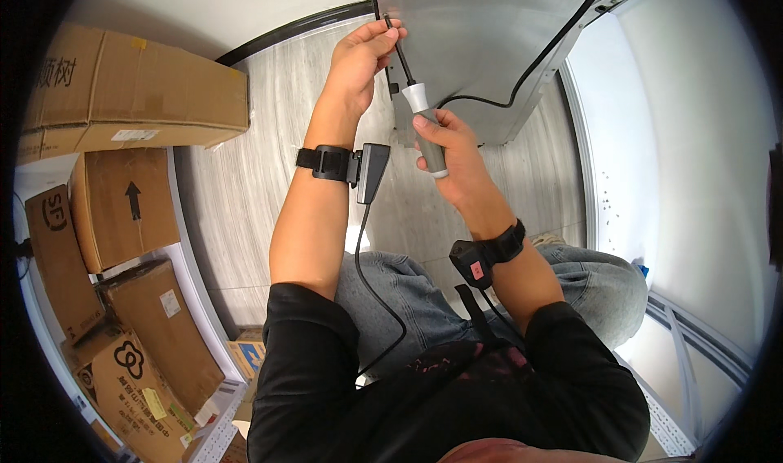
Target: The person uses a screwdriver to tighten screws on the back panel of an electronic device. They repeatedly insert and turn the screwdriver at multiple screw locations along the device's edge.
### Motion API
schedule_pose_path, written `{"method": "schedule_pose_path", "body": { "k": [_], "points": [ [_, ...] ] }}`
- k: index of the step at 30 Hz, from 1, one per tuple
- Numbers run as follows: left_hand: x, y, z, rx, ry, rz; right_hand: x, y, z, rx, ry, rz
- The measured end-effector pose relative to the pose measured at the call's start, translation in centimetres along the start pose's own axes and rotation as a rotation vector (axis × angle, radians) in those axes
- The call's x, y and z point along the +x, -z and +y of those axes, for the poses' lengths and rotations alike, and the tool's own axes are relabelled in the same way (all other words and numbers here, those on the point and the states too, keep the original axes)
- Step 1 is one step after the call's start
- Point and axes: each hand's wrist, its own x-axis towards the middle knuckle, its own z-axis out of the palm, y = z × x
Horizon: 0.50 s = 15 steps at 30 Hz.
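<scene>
My right hand (451,149) is wrapped round the grey and white handle of a screwdriver (418,97). Its dark shaft slants up and left toward the edge of a large grey metal panel (473,47). Near the tip, the thumb and fingers of my left hand (359,65) pinch the shaft; whether a small screw sits at the tip I cannot make out. A black cable (522,84) runs across the panel and curves in behind the screwdriver handle.
Cardboard boxes (167,96) are stacked at the left, some on a white-framed shelf (189,243). A white wall panel (701,177) stands at the right. Wood-look floor (236,194) lies below. Black straps with small devices (373,169) and trailing cords are on both my forearms.
</scene>
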Motion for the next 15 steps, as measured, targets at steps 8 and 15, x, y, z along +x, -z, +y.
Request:
{"method": "schedule_pose_path", "body": {
  "k": [8, 15],
  "points": [
    [-0.3, -0.2, 0.3, 0.0, 0.011, 0.002, 0.4, 0.4, -0.4, 0.081, -0.033, -0.163],
    [0.4, -0.1, -0.3, -0.015, -0.003, 0.024, 0.7, 0.0, 0.0, -0.015, 0.037, -0.074]
  ]
}}
